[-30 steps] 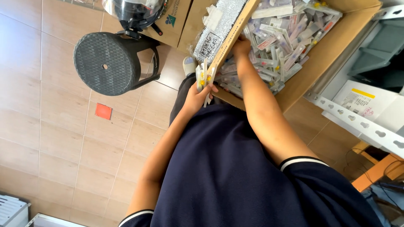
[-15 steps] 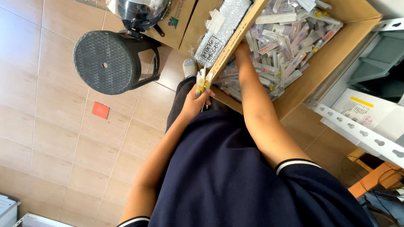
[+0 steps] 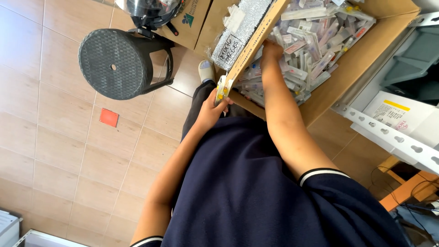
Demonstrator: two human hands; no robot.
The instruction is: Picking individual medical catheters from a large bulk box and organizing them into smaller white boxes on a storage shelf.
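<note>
A: Edges, room?
B: Big brown cardboard box point(image 3: 352, 59) top right, its near wall running diagonally past both wrists. Beige tiled floor point(image 3: 59, 137) wide open on the left. Round black plastic stool point(image 3: 116, 61) stands well apart from the hands, and a small red square tile marker point(image 3: 109, 117) lies alone on the floor. White perforated metal shelf rail point(image 3: 393, 137) just right of the box

A: Hands?
B: Left hand point(image 3: 211, 110) sits outside the box at its near corner, closed on a small bunch of clear sealed packets with yellow tips point(image 3: 222, 89), which stand upright against the box edge. Right hand point(image 3: 271, 49) is inside the box, down in the heap of clear wrapped packets point(image 3: 304, 41); fingers buried, can't tell its grip

A: Anything else?
B: Silver foil pack with a white label point(image 3: 238, 34) lies just outside the box wall
</note>
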